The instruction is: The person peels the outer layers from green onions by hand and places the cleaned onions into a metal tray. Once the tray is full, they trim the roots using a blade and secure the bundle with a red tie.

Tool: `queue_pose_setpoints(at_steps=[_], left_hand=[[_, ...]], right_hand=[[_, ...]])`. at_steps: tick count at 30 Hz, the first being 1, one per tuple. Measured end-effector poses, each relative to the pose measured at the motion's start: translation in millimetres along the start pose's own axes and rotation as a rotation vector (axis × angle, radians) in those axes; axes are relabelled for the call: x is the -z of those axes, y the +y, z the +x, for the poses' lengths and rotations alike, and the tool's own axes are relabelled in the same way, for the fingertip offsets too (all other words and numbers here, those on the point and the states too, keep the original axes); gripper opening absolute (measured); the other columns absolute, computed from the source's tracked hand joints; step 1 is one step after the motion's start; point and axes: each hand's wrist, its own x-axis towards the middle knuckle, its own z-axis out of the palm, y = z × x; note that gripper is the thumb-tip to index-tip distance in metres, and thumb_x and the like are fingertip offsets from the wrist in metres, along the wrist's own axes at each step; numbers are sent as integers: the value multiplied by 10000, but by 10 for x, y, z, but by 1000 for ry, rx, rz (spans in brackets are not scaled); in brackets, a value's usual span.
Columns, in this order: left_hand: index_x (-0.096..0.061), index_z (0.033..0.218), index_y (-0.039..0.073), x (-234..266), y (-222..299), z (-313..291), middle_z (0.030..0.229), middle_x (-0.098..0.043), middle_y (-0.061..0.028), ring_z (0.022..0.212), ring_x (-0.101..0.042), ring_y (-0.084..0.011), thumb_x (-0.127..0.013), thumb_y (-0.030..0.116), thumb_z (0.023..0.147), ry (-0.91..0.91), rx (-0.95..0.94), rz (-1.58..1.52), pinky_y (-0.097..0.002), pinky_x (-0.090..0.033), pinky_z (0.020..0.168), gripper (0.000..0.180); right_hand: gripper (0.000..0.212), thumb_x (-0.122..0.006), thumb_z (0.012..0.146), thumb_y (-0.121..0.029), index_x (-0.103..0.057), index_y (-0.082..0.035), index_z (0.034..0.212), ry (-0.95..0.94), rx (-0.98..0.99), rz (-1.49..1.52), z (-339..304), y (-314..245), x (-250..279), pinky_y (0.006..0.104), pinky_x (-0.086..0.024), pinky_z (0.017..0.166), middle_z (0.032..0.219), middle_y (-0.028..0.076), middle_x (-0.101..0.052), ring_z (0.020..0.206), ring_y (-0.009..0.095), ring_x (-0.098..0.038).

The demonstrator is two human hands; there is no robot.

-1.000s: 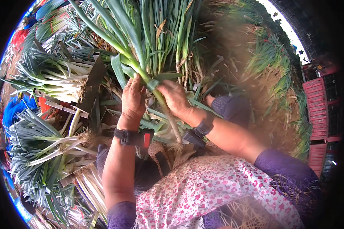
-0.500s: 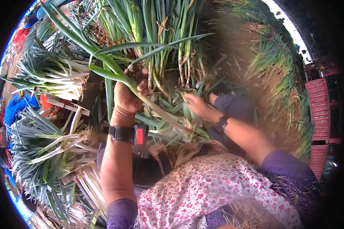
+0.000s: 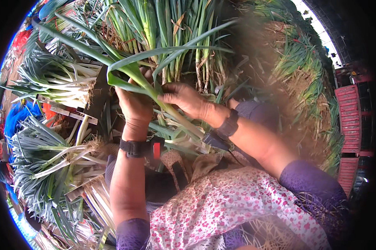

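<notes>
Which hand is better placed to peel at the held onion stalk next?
Probably the right hand: its fingers are at the stalk just below the spreading leaves, while the left hand is curled around it, supporting it.

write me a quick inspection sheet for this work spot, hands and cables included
Surface: brown ground visible at right
Job's things: one leek, held slanting, leaves toward upper left, pale end toward lower right
Clutter: loose leaves below the hands; leek pile at left
Hands: left hand holds the leek; right hand has its fingers at the stalk, grip unclear
Cables: nothing seen
Surroundings: upright leeks ahead; red slatted panel at far right; blue material at far left
</notes>
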Motion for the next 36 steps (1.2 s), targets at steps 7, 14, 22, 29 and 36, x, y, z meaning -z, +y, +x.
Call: queue_pose_setpoints(at_steps=[7, 14, 22, 29, 36], left_hand=[[-528, 1005, 45, 158, -77, 5, 961, -586, -91, 923, -530, -236, -464, 386, 910, 45, 103, 180, -368, -393, 875, 360], [-495, 1000, 61, 143, 197, 53, 824, -544, -41, 742, -533, -198, -425, 354, 936, -45, -49, 220, -352, -470, 735, 308], [-462, 985, 82, 320, 810, 162, 764, -491, -41, 616, -426, -138, -493, 329, 913, 40, -127, 133, -289, -410, 584, 260], [-477, 961, 26, 492, 906, 272, 846, -525, -93, 733, -498, -187, -517, 275, 903, -7, -240, 429, -318, -466, 639, 259], [-479, 1090, 71, 255, 743, 218, 785, -502, -41, 546, -392, -109, -388, 334, 952, -228, 7, -122, -248, -366, 503, 310]], right_hand=[[203, -577, 852, -167, -600, -18, 988, 199, -51, 533, 49, 49, -255, 272, -475, 664, 841, 42, -611, 723, 131, -574], [260, -533, 846, -277, -612, -47, 754, 44, -93, -1031, -547, 1259, 594, 368, -487, 560, 643, 97, -582, 525, 189, -541], [336, -654, 717, -294, -638, -36, 933, -57, -446, -1455, -1423, 1440, 1508, 380, -491, 697, 854, 182, -614, 833, 300, -613], [583, -390, 894, -545, -540, -41, 1147, -278, 78, -394, -812, 396, 481, 297, -419, 833, 1012, 85, -553, 919, 164, -503], [513, -404, 903, -513, -494, -101, 1195, -210, -455, 644, -1005, 363, 167, 184, -333, 387, 689, 8, -495, 472, 59, -405]])
